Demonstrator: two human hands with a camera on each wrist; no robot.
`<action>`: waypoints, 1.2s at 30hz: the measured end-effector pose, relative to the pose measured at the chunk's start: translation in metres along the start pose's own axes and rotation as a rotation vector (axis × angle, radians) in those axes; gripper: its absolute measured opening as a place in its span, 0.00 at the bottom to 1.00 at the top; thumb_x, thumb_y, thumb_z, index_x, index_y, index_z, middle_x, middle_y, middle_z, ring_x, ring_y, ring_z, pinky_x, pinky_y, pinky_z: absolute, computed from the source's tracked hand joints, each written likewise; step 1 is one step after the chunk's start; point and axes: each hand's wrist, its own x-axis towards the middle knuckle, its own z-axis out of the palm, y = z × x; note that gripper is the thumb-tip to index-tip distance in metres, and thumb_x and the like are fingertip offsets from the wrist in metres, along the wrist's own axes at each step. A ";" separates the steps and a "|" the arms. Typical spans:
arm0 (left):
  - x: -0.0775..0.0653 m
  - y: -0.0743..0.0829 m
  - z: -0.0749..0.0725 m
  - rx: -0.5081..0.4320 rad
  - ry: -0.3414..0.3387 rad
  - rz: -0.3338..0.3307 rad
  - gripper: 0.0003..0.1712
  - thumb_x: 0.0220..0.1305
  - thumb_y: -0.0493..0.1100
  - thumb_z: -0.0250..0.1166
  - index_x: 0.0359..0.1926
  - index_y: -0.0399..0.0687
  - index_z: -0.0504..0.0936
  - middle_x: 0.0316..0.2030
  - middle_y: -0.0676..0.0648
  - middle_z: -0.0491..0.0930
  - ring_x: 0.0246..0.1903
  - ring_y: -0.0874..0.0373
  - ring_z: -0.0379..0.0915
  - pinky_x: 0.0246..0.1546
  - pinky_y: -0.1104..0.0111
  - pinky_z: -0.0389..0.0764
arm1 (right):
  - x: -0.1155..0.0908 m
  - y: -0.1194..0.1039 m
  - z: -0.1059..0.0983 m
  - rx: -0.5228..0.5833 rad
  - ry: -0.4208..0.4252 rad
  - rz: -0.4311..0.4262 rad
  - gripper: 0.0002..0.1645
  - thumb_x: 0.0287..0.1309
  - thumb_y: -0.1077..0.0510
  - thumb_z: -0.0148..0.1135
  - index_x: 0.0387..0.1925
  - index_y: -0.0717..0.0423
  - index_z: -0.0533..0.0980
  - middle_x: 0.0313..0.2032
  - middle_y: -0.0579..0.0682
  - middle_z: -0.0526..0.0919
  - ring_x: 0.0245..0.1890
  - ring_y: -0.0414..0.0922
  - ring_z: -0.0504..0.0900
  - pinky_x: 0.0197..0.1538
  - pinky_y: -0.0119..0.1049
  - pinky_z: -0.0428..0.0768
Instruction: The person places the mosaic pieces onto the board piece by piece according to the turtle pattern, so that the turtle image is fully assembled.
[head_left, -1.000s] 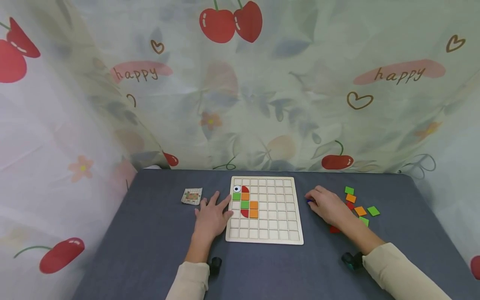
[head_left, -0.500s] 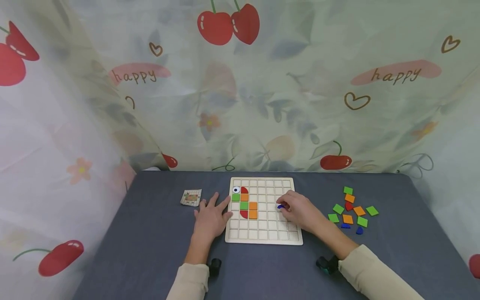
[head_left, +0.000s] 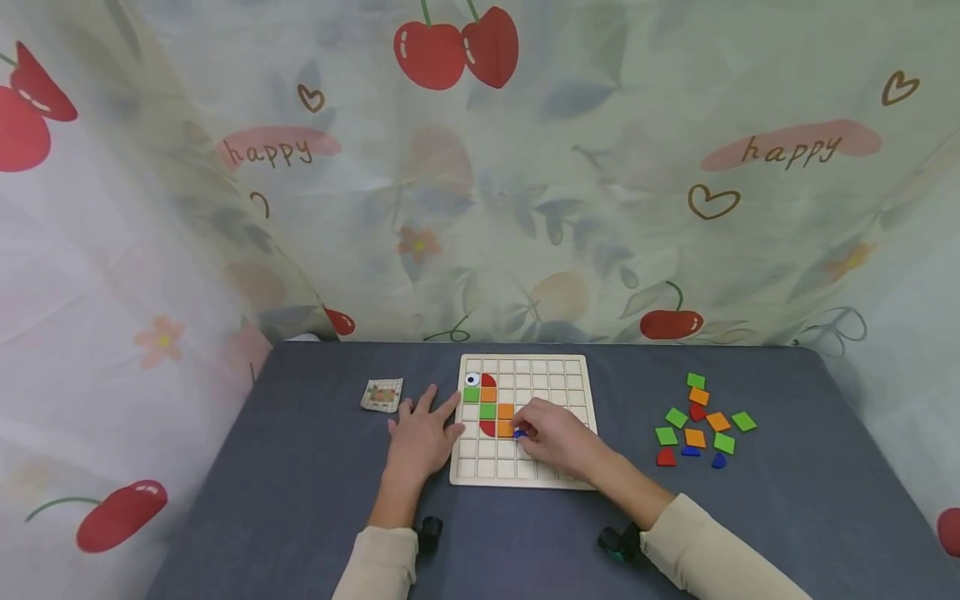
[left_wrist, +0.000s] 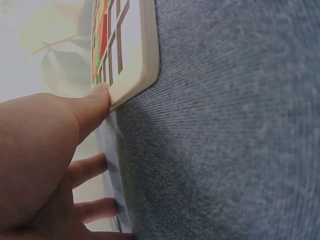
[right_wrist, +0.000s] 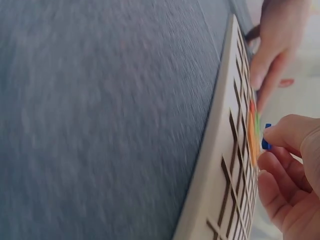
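Note:
A pale wooden grid board (head_left: 480,467) lies on the dark cloth, with red, green and orange tiles and a round eye tile (head_left: 472,379) set in its left columns. My left hand (head_left: 421,442) rests spread at the board's left edge; in the left wrist view its thumb (left_wrist: 92,105) touches the board's rim. Over the board's middle, my right hand (head_left: 558,435) pinches a small blue tile (right_wrist: 266,137) between thumb and finger. In the head view that tile is just right of the lower orange tile (head_left: 506,428), mostly covered by the fingers.
Loose green, orange, red and blue tiles lie scattered right of the board, among them a red one (head_left: 666,457) and a blue one (head_left: 719,461). A small printed card (head_left: 382,395) lies left of the board. A patterned curtain (head_left: 525,208) hangs behind the table.
My right hand has moved left from the loose tiles onto the board, carrying the blue tile towards the orange ones. My left hand has stayed at the board's left edge.

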 end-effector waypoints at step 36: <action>-0.001 0.001 -0.001 0.004 0.005 -0.012 0.33 0.73 0.59 0.60 0.76 0.68 0.66 0.79 0.42 0.58 0.75 0.27 0.52 0.67 0.27 0.61 | -0.006 -0.011 0.015 -0.150 0.022 -0.168 0.10 0.59 0.55 0.73 0.43 0.49 0.84 0.37 0.43 0.83 0.34 0.37 0.75 0.41 0.31 0.80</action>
